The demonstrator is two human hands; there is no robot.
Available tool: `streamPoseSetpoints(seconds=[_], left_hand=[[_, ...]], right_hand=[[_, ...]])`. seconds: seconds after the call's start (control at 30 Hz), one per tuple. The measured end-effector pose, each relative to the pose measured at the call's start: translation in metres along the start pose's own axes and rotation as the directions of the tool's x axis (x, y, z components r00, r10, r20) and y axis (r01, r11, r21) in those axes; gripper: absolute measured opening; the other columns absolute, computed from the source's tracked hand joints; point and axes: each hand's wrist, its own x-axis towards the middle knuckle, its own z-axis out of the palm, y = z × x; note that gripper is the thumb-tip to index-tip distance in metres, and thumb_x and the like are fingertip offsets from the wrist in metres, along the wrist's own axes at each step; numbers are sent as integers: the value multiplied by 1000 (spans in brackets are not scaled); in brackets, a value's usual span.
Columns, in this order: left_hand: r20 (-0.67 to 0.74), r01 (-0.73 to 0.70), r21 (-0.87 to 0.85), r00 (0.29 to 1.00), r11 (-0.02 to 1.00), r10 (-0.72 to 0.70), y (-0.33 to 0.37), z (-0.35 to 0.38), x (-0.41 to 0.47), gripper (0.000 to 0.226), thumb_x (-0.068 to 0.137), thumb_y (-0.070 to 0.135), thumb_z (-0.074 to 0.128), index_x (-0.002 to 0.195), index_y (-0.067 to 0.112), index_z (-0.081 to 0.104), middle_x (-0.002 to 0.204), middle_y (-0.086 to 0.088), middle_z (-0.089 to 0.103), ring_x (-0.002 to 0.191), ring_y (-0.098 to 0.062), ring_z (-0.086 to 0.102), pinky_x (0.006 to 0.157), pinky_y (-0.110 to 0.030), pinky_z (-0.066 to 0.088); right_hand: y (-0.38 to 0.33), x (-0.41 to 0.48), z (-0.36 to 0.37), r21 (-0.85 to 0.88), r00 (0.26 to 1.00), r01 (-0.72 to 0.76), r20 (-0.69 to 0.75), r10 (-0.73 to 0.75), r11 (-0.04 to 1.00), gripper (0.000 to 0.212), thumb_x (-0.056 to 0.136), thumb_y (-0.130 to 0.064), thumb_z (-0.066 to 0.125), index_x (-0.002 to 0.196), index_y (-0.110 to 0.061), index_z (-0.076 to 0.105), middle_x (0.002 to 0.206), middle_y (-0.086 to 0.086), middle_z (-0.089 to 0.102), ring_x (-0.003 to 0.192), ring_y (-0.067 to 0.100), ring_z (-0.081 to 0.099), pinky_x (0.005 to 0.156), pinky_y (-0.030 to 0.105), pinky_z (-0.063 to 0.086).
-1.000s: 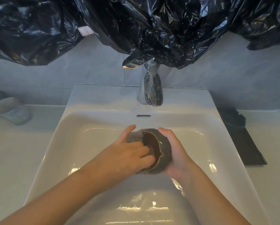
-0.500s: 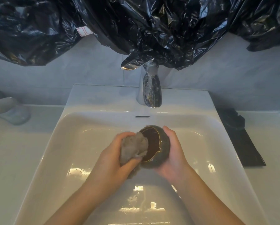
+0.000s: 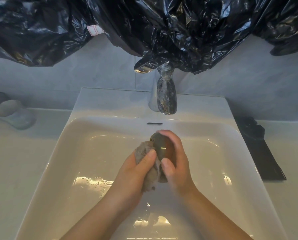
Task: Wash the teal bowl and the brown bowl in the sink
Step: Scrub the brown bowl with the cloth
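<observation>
Holding the brown bowl (image 3: 163, 148) on its side above the middle of the sink (image 3: 75, 161), the right hand (image 3: 177, 163) has its grip closed round it, fingers curled over the far edge and thumb on the near side. The left hand (image 3: 136, 172) has its grip closed on a bunched grey cloth (image 3: 143, 149) pressed against the bowl's left side. The likeliest mishap is a slip: the bowl looks glossy and wet, and a hard push from the cloth against a hold on two edges could squirt it out, dropping it onto the hard basin, where it might chip. A wadded cloth may also skip parts of the surface. No stream shows under the faucet (image 3: 166, 99), so I judge that rinsing is not yet done. Counted: one brown bowl, one cloth, two hands, one faucet and one sink. On the left counter (image 3: 23, 161) lies one pale object (image 3: 13, 113), too blurred to name, so I cannot say whether it is the teal bowl. One flat black item (image 3: 259, 153) lies on the right, and black plastic sheeting (image 3: 162, 23) hangs across the far wall.
</observation>
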Motion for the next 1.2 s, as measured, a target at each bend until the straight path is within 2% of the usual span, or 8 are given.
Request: streamPoseSetpoints(seconds=[0.13,0.23,0.4,0.5,0.77,0.9,1.0,1.2], left_hand=[[-161,-25,-168,987,986,-2,-1,-1,-2,29,93,24,50,109,5,65,101,-20,71,93,-32,69,68,-36,58],[-394,-150,4,908,989,139,1,-16,6,24,85,28,66,107,20,64,104,-17,70,96,-32,68,86,-47,55],[-443,-175,337,837,925,320,9,-46,19,21,80,42,64,97,48,54,106,3,65,98,-14,64,90,-49,53],[-394,-186,360,858,914,330,6,-47,17,23,76,43,61,94,56,54,106,6,63,99,-14,64,89,-49,53],[-291,-281,560,814,780,503,13,-44,18,38,86,18,69,106,46,52,96,36,58,95,5,59,77,-31,55],[284,-539,796,735,276,615,16,-41,13,54,71,2,70,115,29,55,112,25,58,104,9,54,87,-12,44],[562,-620,783,672,-49,482,12,-34,24,52,66,-4,67,113,15,61,108,1,68,98,-17,61,84,-27,47],[604,-656,739,747,156,279,27,-21,18,60,77,9,56,128,31,33,124,8,52,106,-6,44,91,-5,29]], right_hand=[[6,2,1,-112,997,80,20,-78,990,56,86,-57,57,128,-21,50,123,12,53,114,23,56,95,26,48],[-7,0,-3,245,960,-277,28,279,929,66,63,-57,74,124,-39,54,120,6,59,104,24,63,81,32,56],[-3,4,-5,757,642,-634,401,653,158,96,58,-58,81,136,-9,55,141,24,53,134,48,45,103,66,40],[-10,5,-3,795,623,-607,476,621,-1,73,75,-56,64,127,-6,63,130,27,60,128,51,50,104,72,34],[-17,10,-9,818,652,-572,412,637,56,59,77,-54,55,106,-7,75,116,26,68,109,47,61,101,70,39],[-16,10,-5,807,674,-578,388,629,122,51,76,-51,54,98,-11,78,109,19,72,98,34,67,94,51,46],[-15,8,-5,753,682,-611,342,647,245,50,81,-49,47,94,-13,80,103,13,75,91,26,72,87,43,50],[-14,8,-11,723,691,-609,280,666,328,53,77,-52,49,100,-13,75,98,12,74,89,25,71,73,39,55]])
